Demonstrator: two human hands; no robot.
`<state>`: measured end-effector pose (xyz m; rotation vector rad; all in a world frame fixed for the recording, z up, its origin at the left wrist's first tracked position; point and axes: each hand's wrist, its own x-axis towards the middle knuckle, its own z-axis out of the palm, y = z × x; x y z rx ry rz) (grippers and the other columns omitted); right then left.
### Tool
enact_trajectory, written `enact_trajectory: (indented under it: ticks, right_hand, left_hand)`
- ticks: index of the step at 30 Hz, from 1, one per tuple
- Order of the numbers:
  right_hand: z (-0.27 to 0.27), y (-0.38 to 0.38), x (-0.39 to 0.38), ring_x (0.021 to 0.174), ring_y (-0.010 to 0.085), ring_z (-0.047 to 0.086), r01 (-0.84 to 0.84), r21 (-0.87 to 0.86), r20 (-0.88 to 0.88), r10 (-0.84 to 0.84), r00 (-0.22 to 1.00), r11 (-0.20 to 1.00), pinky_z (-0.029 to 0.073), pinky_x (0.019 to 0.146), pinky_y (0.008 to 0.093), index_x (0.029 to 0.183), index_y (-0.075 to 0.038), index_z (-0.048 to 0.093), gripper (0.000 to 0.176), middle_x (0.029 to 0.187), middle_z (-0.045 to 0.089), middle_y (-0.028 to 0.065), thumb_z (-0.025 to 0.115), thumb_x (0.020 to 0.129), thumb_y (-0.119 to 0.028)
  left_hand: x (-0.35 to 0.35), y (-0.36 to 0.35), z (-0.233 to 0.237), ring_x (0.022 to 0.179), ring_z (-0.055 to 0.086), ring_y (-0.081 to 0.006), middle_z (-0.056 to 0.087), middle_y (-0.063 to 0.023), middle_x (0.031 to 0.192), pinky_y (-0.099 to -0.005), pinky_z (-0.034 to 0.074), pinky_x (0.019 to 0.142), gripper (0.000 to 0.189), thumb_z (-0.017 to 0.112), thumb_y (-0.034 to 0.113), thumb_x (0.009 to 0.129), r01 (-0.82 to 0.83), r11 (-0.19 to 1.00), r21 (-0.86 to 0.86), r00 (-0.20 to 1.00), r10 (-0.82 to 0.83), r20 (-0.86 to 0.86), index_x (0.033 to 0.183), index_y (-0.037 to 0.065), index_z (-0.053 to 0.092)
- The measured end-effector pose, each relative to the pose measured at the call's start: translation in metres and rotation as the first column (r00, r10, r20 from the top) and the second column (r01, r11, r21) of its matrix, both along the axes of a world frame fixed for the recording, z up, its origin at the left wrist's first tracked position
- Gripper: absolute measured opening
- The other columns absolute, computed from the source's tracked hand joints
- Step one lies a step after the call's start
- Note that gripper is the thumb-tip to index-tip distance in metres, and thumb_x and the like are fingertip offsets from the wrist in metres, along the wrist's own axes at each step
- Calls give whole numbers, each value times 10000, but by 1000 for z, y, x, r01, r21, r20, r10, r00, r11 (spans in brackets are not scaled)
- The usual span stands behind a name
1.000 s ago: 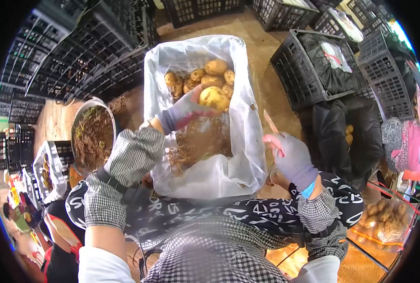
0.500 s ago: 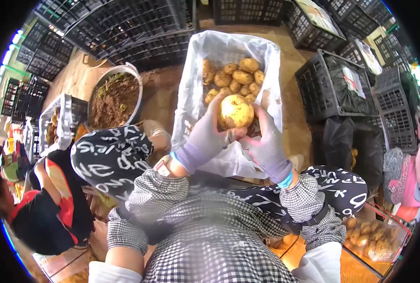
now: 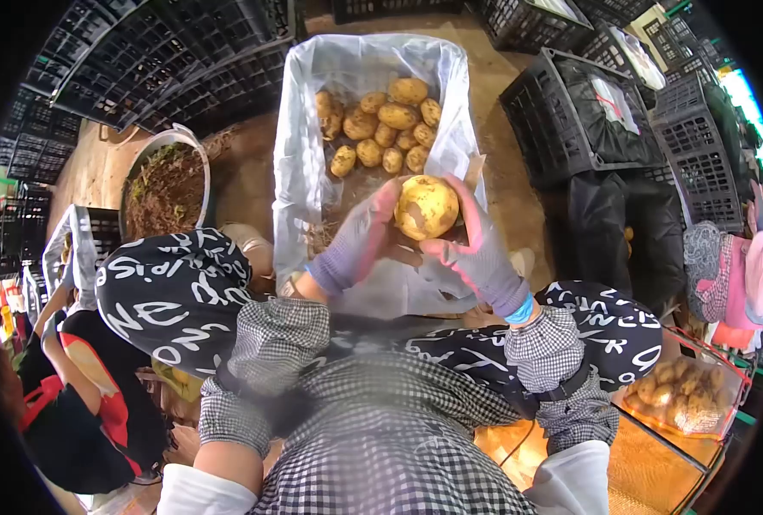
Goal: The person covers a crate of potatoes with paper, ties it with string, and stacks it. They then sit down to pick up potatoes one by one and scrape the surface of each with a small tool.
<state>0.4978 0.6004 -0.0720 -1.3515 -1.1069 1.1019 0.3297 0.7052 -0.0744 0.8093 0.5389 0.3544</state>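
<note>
Between my two gloved hands is a large yellow potato (image 3: 427, 208) with brown patches of skin or soil on it. My left hand (image 3: 362, 230) presses its fingers against the potato's left side. On the opposite side, my right hand (image 3: 477, 245) grips it with thumb below and fingers along the right. Both hands hang over the near half of a crate lined with clear plastic (image 3: 298, 184). Several smaller potatoes (image 3: 378, 123) lie in the crate's far half. Loose soil or root bits show near its left wall.
A bucket of soil and plant debris (image 3: 166, 190) stands to the left. Black crates (image 3: 175, 69) are stacked at the back left, and another crate (image 3: 580, 112) stands at the right. A bag of potatoes (image 3: 681, 395) sits at lower right. Another person (image 3: 81, 395) is at the left.
The potato has turned in my hands, showing a brown patch at its left. My fingers have shifted around it. The view has swung, so the crate appears further left and higher.
</note>
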Motion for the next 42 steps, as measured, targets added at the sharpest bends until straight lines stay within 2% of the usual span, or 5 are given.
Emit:
enact_trajectory:
  ticks: [10,17,24,34,42]
  right_hand:
    - [8,0,6,635,47,418,196,88,352,-214,911,977,377,586,191,1491,-49,339,503,732,459,-17,434,997,-55]
    - [-10,0,-3,1079,226,659,229,-16,347,-210,914,973,494,884,271,1372,-74,524,432,1220,652,146,560,942,-42]
    - [-22,-4,-16,723,93,534,48,31,428,-57,902,998,426,621,229,1421,-61,463,449,903,623,32,533,978,-83]
    - [-14,4,5,717,17,507,203,3,-234,-196,952,979,412,606,166,1400,-29,489,436,1282,617,27,477,967,20]
    - [-18,-1,-11,733,15,503,161,-22,-37,-162,986,987,413,633,160,1407,-27,479,418,1268,633,60,485,989,-18]
  left_hand:
    - [30,1,-36,1228,512,-229,477,-81,1378,-427,458,1008,569,512,451,979,-84,941,-329,934,190,304,1404,93,395]
    - [35,-15,-49,1262,477,-275,465,-120,1378,-506,362,1080,480,388,416,1029,-39,853,-521,789,346,507,1351,63,434]
    - [29,-16,-60,1303,438,-285,471,-95,1410,-513,357,1082,500,490,405,975,-35,876,-482,850,280,446,1388,129,431]
    - [31,-16,-52,1263,481,-256,510,-94,1347,-497,368,1072,511,415,473,1003,-92,842,-532,863,334,379,1356,104,453]
    - [21,-19,-73,1273,468,-262,507,-97,1363,-506,324,1099,525,435,483,989,-2,832,-555,801,334,497,1346,99,465]
